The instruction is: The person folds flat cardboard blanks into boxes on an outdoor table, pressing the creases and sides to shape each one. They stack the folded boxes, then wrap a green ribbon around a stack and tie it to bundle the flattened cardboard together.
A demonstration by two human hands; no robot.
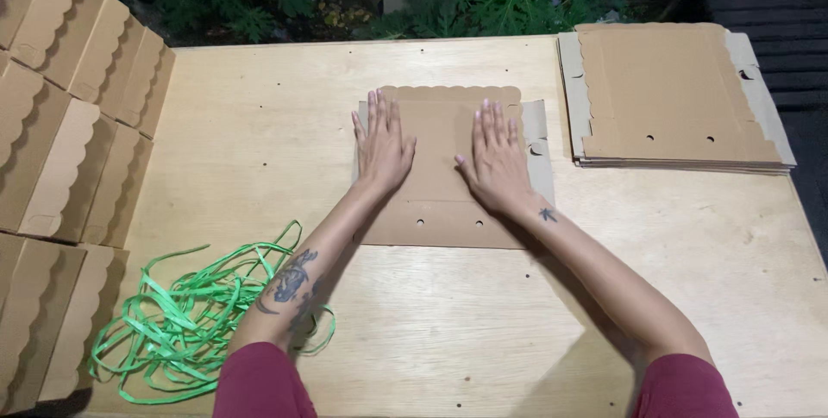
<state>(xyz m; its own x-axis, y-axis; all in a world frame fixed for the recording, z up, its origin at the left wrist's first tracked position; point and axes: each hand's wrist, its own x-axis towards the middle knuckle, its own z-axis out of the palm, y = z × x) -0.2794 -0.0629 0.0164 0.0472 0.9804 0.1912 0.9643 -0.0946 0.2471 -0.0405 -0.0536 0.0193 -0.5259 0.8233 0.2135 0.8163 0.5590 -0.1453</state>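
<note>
My left hand [382, 144] and right hand [495, 157] lie flat with fingers spread, pressing the flat cardboard sheet [451, 168], gripping nothing. It lies right under both palms, left of the cardboard stack [673, 94], running away from me.

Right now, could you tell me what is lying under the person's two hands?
Both the left hand and right hand press flat on a single flat cardboard box blank, which lies on the wooden table. The table beneath the blank is covered, so anything under it cannot be seen.

Both hands [440, 155] lie on the middle cardboard sheet [444, 202], flat stack [673, 94] right, strapping [185, 319] left.
</note>
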